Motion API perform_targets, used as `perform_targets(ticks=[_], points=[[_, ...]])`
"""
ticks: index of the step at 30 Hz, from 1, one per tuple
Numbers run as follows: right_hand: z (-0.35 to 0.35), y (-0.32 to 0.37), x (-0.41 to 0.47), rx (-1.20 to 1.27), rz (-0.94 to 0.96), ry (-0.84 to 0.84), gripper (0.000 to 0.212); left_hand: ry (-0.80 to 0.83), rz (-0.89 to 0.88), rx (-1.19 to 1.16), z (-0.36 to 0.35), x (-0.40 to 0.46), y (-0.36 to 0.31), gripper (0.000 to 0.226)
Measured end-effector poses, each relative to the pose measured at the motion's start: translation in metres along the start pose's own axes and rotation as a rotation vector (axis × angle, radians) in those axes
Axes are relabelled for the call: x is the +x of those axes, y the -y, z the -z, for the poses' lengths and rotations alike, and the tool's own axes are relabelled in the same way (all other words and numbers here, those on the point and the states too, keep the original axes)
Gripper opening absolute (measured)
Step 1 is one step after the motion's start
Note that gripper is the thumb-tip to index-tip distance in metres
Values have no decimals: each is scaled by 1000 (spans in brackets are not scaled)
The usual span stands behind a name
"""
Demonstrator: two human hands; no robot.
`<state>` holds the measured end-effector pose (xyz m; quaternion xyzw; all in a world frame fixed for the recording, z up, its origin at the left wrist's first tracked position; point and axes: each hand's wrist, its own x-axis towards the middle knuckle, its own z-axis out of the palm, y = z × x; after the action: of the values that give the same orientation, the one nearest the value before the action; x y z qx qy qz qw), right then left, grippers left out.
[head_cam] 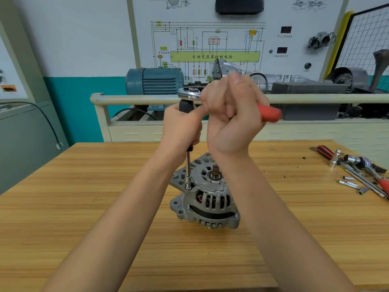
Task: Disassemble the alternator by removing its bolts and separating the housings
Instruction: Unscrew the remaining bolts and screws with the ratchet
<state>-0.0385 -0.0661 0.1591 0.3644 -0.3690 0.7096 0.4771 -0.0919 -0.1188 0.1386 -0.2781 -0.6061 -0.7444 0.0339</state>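
Note:
A grey alternator (207,199) stands upright on the wooden table (84,207), shaft end up. A vertical driver with a black handle and a thin steel shaft (188,167) has its socket seated on a bolt at the housing's left edge. My left hand (181,125) grips that black handle. On top of the handle sits the chrome head of a ratchet wrench (189,94). My right hand (231,110) grips the ratchet's red handle (270,113), which points right.
At the table's right edge lie spare tools (355,167): another ratchet with a red handle, an extension bar and several loose sockets. Behind the table stands a beige railed bench (134,99) with a blue electric motor (154,81) and a wiring-diagram panel.

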Motion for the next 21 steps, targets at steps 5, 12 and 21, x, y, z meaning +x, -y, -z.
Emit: perform_targets(ticks=[5, 12, 21], points=[[27, -2, 27, 523, -462, -171, 50, 361, 125, -163, 18, 7, -6, 37], [33, -10, 31, 679, -525, -331, 46, 448, 221, -156, 18, 9, -8, 41], [-7, -6, -13, -166, 105, 4, 31, -76, -15, 48, -7, -2, -8, 23]])
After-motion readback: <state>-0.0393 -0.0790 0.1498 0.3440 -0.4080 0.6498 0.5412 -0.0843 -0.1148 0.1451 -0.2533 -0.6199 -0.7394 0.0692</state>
